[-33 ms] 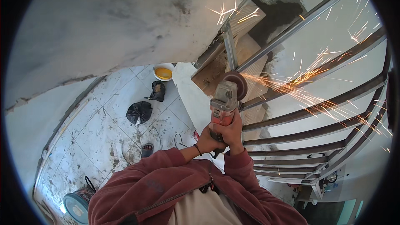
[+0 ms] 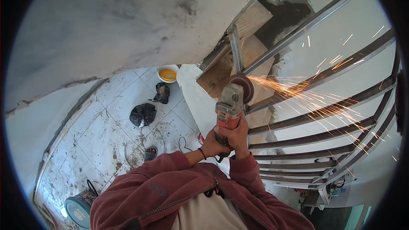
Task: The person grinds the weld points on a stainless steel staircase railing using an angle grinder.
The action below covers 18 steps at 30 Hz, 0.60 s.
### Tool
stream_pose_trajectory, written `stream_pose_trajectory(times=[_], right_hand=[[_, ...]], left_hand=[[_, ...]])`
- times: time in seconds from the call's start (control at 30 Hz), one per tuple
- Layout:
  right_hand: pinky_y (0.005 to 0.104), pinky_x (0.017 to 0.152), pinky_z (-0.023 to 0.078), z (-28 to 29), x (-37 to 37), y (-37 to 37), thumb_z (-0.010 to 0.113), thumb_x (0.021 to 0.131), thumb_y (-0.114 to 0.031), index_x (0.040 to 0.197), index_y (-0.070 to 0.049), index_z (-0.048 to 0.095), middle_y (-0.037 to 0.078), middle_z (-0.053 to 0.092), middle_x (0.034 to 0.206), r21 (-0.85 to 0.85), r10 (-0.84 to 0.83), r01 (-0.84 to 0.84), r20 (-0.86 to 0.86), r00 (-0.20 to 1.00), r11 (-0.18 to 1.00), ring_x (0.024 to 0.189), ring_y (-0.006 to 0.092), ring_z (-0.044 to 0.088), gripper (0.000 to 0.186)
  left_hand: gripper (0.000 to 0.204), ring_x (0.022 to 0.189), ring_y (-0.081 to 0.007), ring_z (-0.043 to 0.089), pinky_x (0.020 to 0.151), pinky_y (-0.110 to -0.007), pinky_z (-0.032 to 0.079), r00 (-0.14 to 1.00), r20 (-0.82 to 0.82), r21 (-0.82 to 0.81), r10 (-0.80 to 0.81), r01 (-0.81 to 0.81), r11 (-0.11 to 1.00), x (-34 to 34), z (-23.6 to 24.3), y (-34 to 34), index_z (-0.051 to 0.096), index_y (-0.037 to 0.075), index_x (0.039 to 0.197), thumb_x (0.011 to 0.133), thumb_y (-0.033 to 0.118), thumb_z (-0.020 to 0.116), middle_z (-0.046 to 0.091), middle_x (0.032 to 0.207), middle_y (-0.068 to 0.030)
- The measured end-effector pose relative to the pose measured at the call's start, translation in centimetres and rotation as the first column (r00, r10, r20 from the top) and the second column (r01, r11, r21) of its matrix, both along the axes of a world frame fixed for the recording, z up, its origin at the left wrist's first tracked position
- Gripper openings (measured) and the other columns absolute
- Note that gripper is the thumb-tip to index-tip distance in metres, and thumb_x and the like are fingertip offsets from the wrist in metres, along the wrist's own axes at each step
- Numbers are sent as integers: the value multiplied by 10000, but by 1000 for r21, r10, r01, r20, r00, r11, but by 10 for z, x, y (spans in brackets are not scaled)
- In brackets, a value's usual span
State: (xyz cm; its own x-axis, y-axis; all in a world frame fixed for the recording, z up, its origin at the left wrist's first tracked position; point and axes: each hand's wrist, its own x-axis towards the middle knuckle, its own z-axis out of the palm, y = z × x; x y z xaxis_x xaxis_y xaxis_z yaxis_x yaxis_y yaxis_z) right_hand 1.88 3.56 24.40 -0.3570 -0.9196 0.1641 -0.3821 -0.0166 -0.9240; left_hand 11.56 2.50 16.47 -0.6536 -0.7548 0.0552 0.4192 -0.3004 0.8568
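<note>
Both my hands are closed around a red and grey angle grinder (image 2: 230,100), dusty at its head. My left hand (image 2: 213,145) wraps the rear of its body, a dark band on the wrist. Just ahead, my right hand (image 2: 238,133) grips it from the right side. The grinder's reddish-brown disc (image 2: 243,84) meets the metal railing frame (image 2: 277,49) near the corner where an upright post (image 2: 235,47) joins a long bar. Orange sparks (image 2: 294,91) stream from the disc to the right across the bars. The exact contact point is partly hidden by the disc.
Curved metal bars (image 2: 311,119) fill the right side. Wooden boards (image 2: 255,53) lie beyond the grinder. On the dirty tiled floor (image 2: 98,132) are black plastic bags (image 2: 142,115), a white basin (image 2: 168,73) with yellow inside, a sandal (image 2: 151,150), and a lidded bucket (image 2: 79,211).
The spark stream has changed shape, and the sparks near the upper post are gone. My hands and the grinder stay almost in the same place.
</note>
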Motion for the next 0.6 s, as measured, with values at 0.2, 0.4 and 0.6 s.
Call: stream_pose_trajectory(times=[0.2,0.4,0.6], right_hand=[[311,804,485,7,5,-2,822,543,-157,1145,-4,505,103,636,1010,35,7,-7,10,1000,999,894,177,606,698],[314,806,486,0,0,-3,816,547,-147,1141,-4,507,100,637,1017,3,8,-8,25,1000,1000,892,178,608,685],[317,812,487,-2,0,-4,820,543,-147,1148,0,502,108,636,1029,15,12,-13,35,999,1000,909,191,613,698]], left_hand=[[672,897,-149,621,797,-302,513,997,48,49,-63,61,997,-2,-10,2,517,20,1145,556,122,825,638,1012,-67],[506,790,-122,638,697,-289,533,999,-37,37,25,-24,999,-6,-10,5,598,13,1008,552,57,813,660,890,-50],[485,772,-125,639,683,-286,531,1000,0,43,26,-26,999,-4,-7,5,605,10,990,551,50,808,660,862,-48]])
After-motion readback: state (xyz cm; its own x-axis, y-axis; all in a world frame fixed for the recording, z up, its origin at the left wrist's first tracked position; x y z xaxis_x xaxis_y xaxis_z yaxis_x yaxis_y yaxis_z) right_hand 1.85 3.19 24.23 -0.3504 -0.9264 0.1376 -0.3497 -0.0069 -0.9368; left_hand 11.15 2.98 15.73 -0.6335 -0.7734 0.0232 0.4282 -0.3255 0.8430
